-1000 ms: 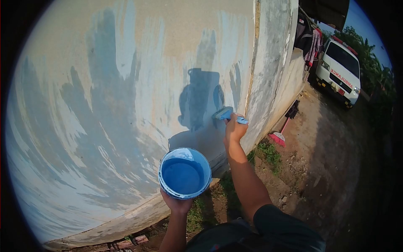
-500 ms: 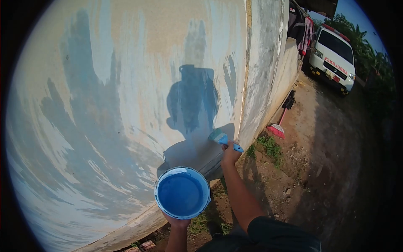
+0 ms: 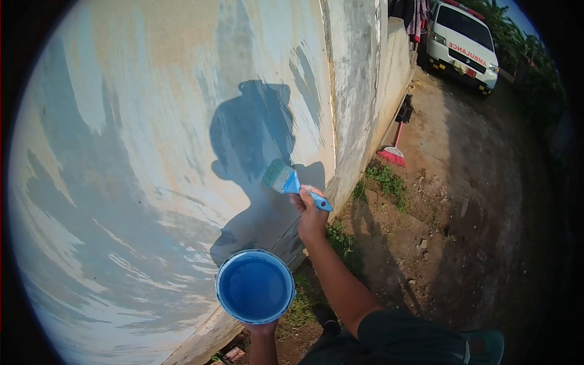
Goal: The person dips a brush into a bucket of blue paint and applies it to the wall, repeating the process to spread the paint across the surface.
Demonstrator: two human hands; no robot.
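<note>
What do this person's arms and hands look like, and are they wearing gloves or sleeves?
No gloves: both the left hand and the right hand are bare, with no watch or rings that I can make out. The right forearm is uncovered up to a short dark sleeve near the shoulder. Only a small part of the left forearm shows, also uncovered.

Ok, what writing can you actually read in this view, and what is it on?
"AMBULANCE", in red capitals on the bonnet of the white van parked at top right.
The van's number plate: too small and blurred to read.
No lettering shows on the paint tub held by the left hand, on the brush in the right hand, or on the wall.
</note>
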